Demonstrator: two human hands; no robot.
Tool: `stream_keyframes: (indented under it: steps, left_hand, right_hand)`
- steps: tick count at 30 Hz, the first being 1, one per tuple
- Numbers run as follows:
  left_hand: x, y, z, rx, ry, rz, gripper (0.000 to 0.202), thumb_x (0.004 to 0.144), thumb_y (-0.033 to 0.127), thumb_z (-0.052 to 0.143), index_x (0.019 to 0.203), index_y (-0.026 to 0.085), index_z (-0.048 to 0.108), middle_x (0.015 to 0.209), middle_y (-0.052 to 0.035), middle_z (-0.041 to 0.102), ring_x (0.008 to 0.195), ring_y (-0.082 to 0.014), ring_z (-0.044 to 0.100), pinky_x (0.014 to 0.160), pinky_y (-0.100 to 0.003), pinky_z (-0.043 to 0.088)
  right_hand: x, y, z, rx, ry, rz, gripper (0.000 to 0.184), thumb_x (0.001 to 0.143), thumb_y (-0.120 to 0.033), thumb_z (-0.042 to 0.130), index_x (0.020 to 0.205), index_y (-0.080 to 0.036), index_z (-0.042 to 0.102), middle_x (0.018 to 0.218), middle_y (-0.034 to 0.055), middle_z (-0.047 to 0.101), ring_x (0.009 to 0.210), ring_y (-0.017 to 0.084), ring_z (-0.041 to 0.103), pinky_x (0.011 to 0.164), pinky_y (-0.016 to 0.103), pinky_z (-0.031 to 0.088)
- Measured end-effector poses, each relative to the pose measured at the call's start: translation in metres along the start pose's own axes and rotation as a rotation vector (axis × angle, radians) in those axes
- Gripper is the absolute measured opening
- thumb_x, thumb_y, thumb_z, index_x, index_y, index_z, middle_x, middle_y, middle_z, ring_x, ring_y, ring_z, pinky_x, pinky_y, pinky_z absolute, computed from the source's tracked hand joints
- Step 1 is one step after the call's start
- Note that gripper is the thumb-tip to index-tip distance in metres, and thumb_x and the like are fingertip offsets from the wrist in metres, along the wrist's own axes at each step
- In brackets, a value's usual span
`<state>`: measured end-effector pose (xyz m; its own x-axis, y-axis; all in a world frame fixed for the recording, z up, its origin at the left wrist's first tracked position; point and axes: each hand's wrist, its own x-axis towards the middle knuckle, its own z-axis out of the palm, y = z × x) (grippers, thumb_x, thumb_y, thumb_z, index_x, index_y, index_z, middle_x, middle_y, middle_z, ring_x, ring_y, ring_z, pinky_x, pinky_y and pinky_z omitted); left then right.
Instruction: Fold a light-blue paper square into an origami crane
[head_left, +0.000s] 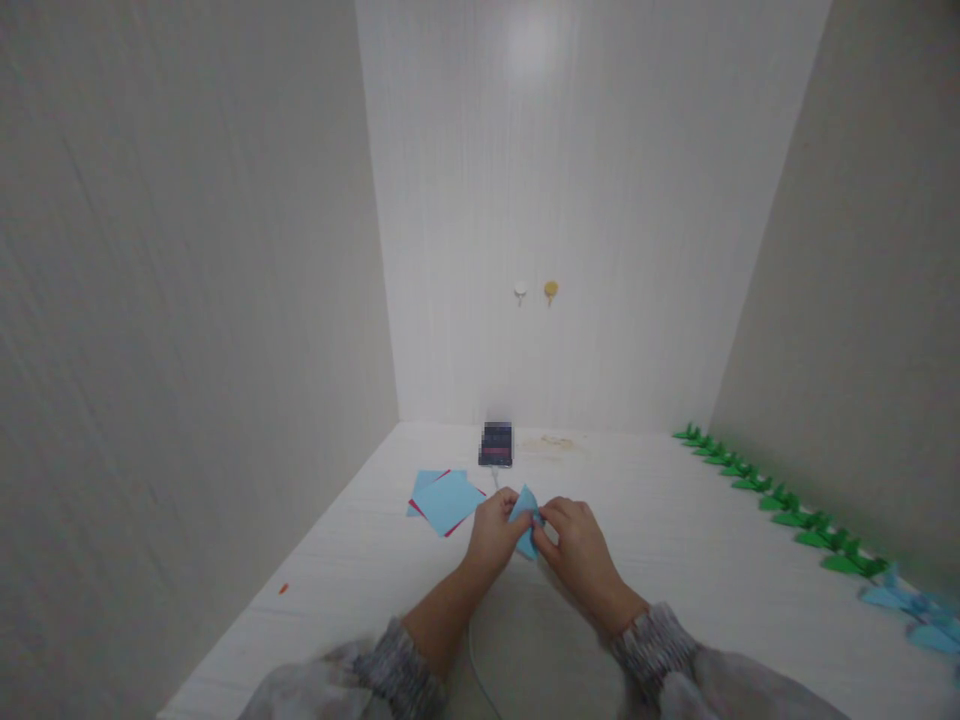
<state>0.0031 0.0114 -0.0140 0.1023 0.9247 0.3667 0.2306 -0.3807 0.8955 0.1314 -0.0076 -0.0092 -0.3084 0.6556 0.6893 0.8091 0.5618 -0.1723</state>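
Note:
A small folded piece of light blue paper (525,518) is held between both hands just above the white table (675,540). My left hand (495,530) pinches its left side with closed fingers. My right hand (574,545) pinches its right side, thumb and fingers pressed on the paper. A loose stack of blue and red paper squares (446,500) lies just left of my left hand.
A phone (496,444) lies behind the hands with a white cable running toward me. Several green folded paper figures (780,500) line the right wall, with blue ones (911,610) nearer me. Two hooks (535,292) hang on the back wall. A tiny red scrap (283,589) lies at left.

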Motion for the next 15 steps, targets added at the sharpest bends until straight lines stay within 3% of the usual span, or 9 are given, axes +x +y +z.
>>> stream_keyframes:
  steps: [5, 9, 15]
  left_hand:
    - [0.003, 0.0, -0.001, -0.101, 0.047, -0.072, 0.013, 0.063, 0.027, 0.05, 0.067, 0.015, 0.05, 0.064, 0.0005, 0.056, 0.061, -0.0116, 0.049, 0.056, -0.02, 0.037]
    - [0.004, 0.003, -0.002, -0.239, 0.03, -0.116, 0.018, 0.063, 0.032, 0.051, 0.064, 0.014, 0.048, 0.058, 0.002, 0.051, 0.053, -0.0094, 0.046, 0.049, -0.019, 0.035]
    - [0.002, 0.014, -0.004, -0.362, 0.032, -0.152, 0.031, 0.061, 0.044, 0.053, 0.057, 0.015, 0.043, 0.049, 0.0048, 0.041, 0.045, -0.0061, 0.036, 0.043, -0.018, 0.029]
  right_hand:
    - [-0.001, -0.005, -0.002, 0.01, -0.002, -0.084, 0.022, 0.072, -0.023, 0.046, 0.091, -0.014, 0.054, 0.08, 0.0083, 0.054, 0.077, 0.019, 0.048, 0.067, 0.031, 0.036]
    - [-0.001, -0.007, -0.005, -0.025, -0.028, -0.124, 0.033, 0.073, -0.021, 0.045, 0.105, -0.012, 0.048, 0.086, 0.0107, 0.054, 0.079, 0.02, 0.047, 0.069, 0.034, 0.037]
    - [-0.001, -0.003, -0.003, 0.009, 0.009, -0.132, 0.037, 0.075, -0.023, 0.043, 0.11, -0.014, 0.044, 0.086, 0.0098, 0.054, 0.079, 0.02, 0.048, 0.068, 0.034, 0.039]
